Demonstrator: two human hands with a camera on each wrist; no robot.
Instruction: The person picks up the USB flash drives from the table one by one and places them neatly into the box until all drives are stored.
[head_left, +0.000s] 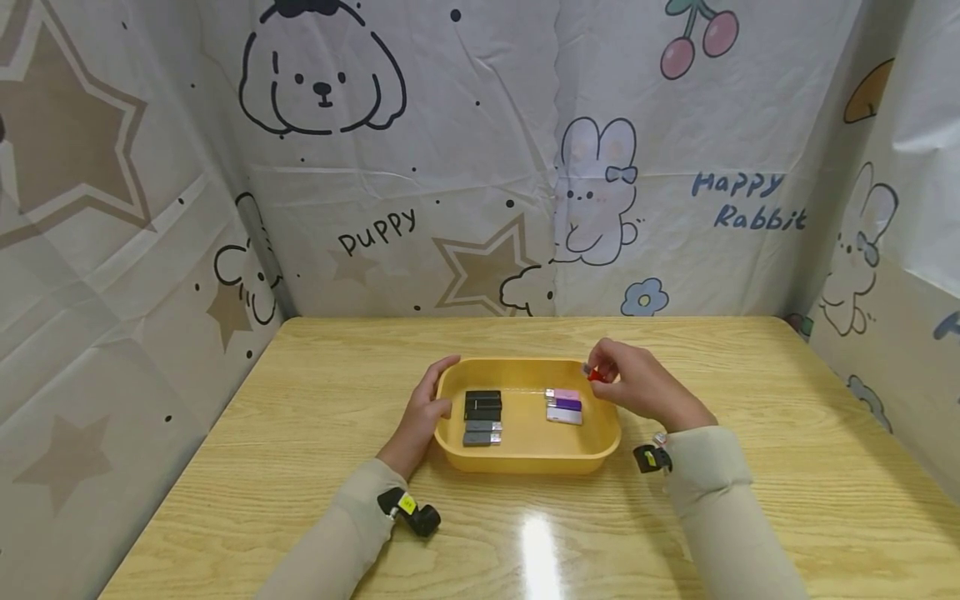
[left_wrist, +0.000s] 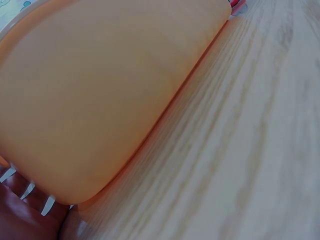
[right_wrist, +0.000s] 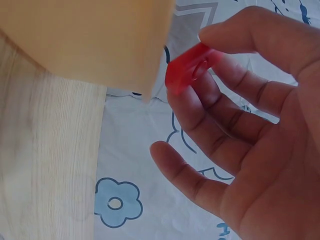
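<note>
A yellow plastic bin stands on the table. My left hand holds its left end, fingers along the outside and thumb at the rim. Above the bin's right end, my right hand pinches a red USB flash drive between thumb and fingertips; its metal plug points left in the head view. Inside the bin at left lie several black sticks and two grey flash drives with silver plugs. Toward the right, a pink flash drive, a purple one and a white one form a stack-like column.
A small, partly hidden reddish and pale thing lies on the wooden table beside my right wrist. Printed cloth hangs behind the table and along both sides. Both wrists wear black cameras.
</note>
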